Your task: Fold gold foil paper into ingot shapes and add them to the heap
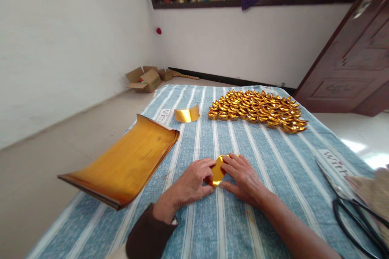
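Both hands press on a small piece of gold foil paper [218, 172] lying on the blue striped cloth [231, 218]. My left hand [191, 184] holds its left side with fingers curled over the edge. My right hand [243, 178] lies flat over its right side. A curled stack of gold paper sheets [124, 162] rests to the left of my hands. One loose curved gold sheet [186, 114] stands farther back. A large pile of folded gold ingots [258, 110] covers the far middle of the cloth.
Black scissors [355, 214] lie at the right edge beside a woven item [372, 192]. Open cardboard boxes [146, 79] sit on the floor by the far wall. A dark wooden door [355, 60] stands at the right.
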A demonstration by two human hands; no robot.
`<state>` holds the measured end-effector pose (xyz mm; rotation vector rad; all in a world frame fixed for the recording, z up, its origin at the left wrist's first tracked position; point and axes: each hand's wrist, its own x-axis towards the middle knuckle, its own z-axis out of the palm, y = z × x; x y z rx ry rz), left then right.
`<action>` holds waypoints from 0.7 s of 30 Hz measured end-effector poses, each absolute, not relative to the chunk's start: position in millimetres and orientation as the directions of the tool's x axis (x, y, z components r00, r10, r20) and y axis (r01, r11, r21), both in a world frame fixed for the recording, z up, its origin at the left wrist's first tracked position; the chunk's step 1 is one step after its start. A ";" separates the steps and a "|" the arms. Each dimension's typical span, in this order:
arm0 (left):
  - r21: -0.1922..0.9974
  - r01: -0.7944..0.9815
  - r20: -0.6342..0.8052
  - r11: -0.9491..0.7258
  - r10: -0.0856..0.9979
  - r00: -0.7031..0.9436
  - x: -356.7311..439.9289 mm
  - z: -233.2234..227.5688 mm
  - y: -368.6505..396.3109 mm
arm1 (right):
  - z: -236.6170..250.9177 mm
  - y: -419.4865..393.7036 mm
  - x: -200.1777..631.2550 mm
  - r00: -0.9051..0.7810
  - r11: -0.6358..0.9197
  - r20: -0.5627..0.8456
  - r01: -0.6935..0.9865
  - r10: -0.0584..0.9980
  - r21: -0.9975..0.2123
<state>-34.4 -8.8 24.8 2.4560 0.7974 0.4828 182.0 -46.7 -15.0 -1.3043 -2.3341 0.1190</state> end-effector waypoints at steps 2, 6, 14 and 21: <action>0.572 0.444 0.169 -0.690 0.628 0.759 -35.1 23.9 -8.4 | -15.1 -47.0 181.9 -0.437 0.546 0.360 0.780 0.825 -0.304; 0.579 0.451 0.161 -0.679 0.637 0.753 -36.3 22.1 -7.9 | -15.9 -47.1 181.9 -0.426 0.535 0.352 0.783 0.833 -0.318; 0.585 0.436 0.198 -0.684 0.642 0.741 -36.2 19.3 -6.9 | -18.2 -47.5 182.5 -0.416 0.525 0.343 0.778 0.842 -0.345; 0.642 0.426 0.209 -0.637 0.680 0.703 -34.3 19.6 -5.4 | -18.0 -45.6 181.6 -0.423 0.532 0.347 0.778 0.837 -0.335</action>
